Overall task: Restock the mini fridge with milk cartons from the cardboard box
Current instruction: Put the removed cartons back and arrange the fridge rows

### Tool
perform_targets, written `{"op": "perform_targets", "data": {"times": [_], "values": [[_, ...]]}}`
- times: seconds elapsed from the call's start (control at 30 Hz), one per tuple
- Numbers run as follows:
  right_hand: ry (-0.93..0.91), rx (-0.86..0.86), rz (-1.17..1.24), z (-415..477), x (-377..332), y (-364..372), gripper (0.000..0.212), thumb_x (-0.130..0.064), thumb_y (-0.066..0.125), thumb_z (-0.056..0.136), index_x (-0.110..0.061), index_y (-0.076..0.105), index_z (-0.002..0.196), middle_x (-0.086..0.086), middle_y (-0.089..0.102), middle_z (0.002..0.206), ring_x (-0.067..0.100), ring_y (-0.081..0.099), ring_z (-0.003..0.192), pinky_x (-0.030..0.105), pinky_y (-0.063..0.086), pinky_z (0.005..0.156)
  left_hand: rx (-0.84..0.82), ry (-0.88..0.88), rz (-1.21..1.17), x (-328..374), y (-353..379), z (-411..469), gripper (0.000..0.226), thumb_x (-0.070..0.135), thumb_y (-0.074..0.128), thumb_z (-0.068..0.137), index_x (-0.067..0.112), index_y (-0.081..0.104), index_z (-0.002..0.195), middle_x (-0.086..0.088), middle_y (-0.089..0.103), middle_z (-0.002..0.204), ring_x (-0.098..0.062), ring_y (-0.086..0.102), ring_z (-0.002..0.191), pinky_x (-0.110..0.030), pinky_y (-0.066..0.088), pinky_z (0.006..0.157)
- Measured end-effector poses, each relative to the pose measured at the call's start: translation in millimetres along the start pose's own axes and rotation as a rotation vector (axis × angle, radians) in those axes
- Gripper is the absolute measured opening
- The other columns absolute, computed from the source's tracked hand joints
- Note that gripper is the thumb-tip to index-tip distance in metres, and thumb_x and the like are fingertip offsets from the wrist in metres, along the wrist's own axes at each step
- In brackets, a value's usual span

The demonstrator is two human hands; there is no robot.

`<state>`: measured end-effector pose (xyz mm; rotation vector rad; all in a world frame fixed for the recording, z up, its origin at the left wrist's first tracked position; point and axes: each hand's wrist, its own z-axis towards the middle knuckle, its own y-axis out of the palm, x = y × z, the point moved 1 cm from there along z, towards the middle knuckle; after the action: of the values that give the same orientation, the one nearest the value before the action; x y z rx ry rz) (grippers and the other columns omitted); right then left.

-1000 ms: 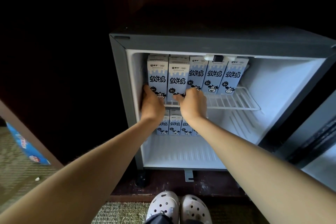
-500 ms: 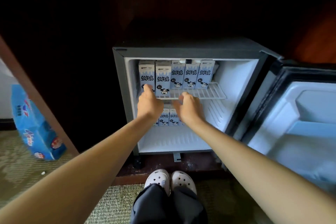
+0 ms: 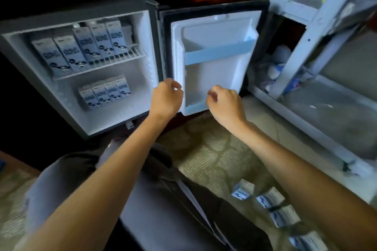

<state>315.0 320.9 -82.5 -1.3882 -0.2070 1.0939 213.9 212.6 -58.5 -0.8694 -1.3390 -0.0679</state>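
Your left hand (image 3: 166,100) and right hand (image 3: 224,104) hang empty, fingers loosely curled, before the open mini fridge (image 3: 152,32); milk cartons (image 3: 81,51) fill its wire shelf (image 3: 122,60).

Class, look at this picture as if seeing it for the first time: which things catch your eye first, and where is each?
The open mini fridge at upper left stands out, with milk cartons lined up on its wire shelf and four more below. In the centre, the left hand and right hand hover empty before the bare fridge door. More loose cartons lie on the carpet at lower right.
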Motion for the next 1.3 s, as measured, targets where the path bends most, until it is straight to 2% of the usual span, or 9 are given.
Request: {"op": "perform_targets", "data": {"times": [0.2, 0.37, 0.5, 0.63, 0.73, 0.87, 1.07, 1.2, 1.3], "values": [[0.267, -0.017, 0.041, -77, 116, -2, 0.022, -0.015, 0.048, 0.091, -0.006, 0.066, 0.101, 0.016, 0.070, 0.100, 0.033, 0.063, 0.095, 0.035, 0.048, 0.078, -0.239, -0.035, 0.012, 1, 116, -58, 0.020, 0.004, 0.044, 0.084, 0.016, 0.058, 0.077, -0.018, 0.071, 0.096, -0.036, 0.066, 0.093, -0.044, 0.053, 0.089], [0.532, -0.155, 0.055, -152, 209, 21, 0.025, -0.014, 0.046, 0.092, -0.001, 0.065, 0.100, 0.024, 0.067, 0.100, 0.039, 0.062, 0.096, 0.041, 0.051, 0.081, -0.416, -0.056, 0.144, -13, 201, -108, 0.021, 0.007, 0.048, 0.090, 0.004, 0.065, 0.102, -0.016, 0.069, 0.101, -0.030, 0.067, 0.092, -0.037, 0.056, 0.081], [0.732, -0.294, 0.088, -209, 262, 52, 0.027, -0.013, 0.051, 0.090, 0.002, 0.062, 0.109, 0.024, 0.063, 0.114, 0.036, 0.059, 0.108, 0.036, 0.045, 0.088, -0.543, -0.118, 0.189, -35, 247, -132, 0.018, 0.005, 0.049, 0.088, 0.000, 0.065, 0.096, -0.022, 0.069, 0.098, -0.035, 0.066, 0.092, -0.041, 0.055, 0.083], [0.701, -0.503, 0.073, -222, 268, 90, 0.036, -0.011, 0.049, 0.092, -0.003, 0.049, 0.127, 0.020, 0.052, 0.130, 0.034, 0.051, 0.121, 0.043, 0.041, 0.101, -0.573, -0.257, 0.241, -70, 258, -134, 0.020, 0.009, 0.048, 0.091, -0.001, 0.064, 0.089, -0.024, 0.068, 0.102, -0.036, 0.067, 0.089, -0.041, 0.056, 0.077], [0.569, -0.605, 0.056, -215, 263, 122, 0.051, -0.008, 0.044, 0.093, -0.012, 0.032, 0.142, 0.018, 0.031, 0.148, 0.033, 0.042, 0.130, 0.044, 0.040, 0.103, -0.561, -0.455, 0.179, -91, 250, -126, 0.022, 0.009, 0.048, 0.092, 0.009, 0.055, 0.071, -0.020, 0.066, 0.088, -0.025, 0.062, 0.064, -0.029, 0.046, 0.058], [0.353, -0.683, -0.038, -209, 264, 152, 0.065, -0.003, 0.041, 0.094, -0.026, 0.015, 0.149, 0.016, -0.005, 0.158, 0.037, 0.024, 0.140, 0.043, 0.040, 0.103, -0.600, -0.628, 0.099, -101, 246, -117, 0.009, 0.008, 0.046, 0.093, 0.003, 0.054, 0.094, -0.009, 0.060, 0.072, -0.019, 0.058, 0.060, -0.026, 0.044, 0.057], [0.345, -0.766, -0.165, -201, 266, 172, 0.057, -0.007, 0.036, 0.098, -0.028, 0.018, 0.148, 0.019, -0.002, 0.157, 0.039, 0.024, 0.138, 0.045, 0.034, 0.109, -0.696, -0.616, 0.139, -104, 245, -122, 0.013, 0.009, 0.046, 0.094, 0.007, 0.054, 0.083, -0.006, 0.060, 0.074, -0.017, 0.059, 0.063, -0.026, 0.045, 0.059], [0.477, -0.729, -0.146, -208, 270, 175, 0.048, -0.007, 0.041, 0.096, -0.017, 0.031, 0.142, 0.024, 0.031, 0.143, 0.036, 0.048, 0.123, 0.040, 0.044, 0.098, -0.703, -0.574, 0.161, -103, 244, -123, 0.012, 0.009, 0.046, 0.094, 0.006, 0.055, 0.087, -0.006, 0.060, 0.076, -0.017, 0.058, 0.066, -0.027, 0.045, 0.063], [0.505, -0.636, -0.164, -214, 278, 164, 0.050, -0.001, 0.045, 0.094, -0.017, 0.034, 0.140, 0.021, 0.040, 0.138, 0.032, 0.050, 0.122, 0.036, 0.045, 0.096, -0.720, -0.548, 0.195, -103, 244, -124, 0.012, 0.010, 0.046, 0.094, 0.005, 0.056, 0.089, -0.008, 0.060, 0.079, -0.017, 0.057, 0.066, -0.026, 0.044, 0.060]]}}
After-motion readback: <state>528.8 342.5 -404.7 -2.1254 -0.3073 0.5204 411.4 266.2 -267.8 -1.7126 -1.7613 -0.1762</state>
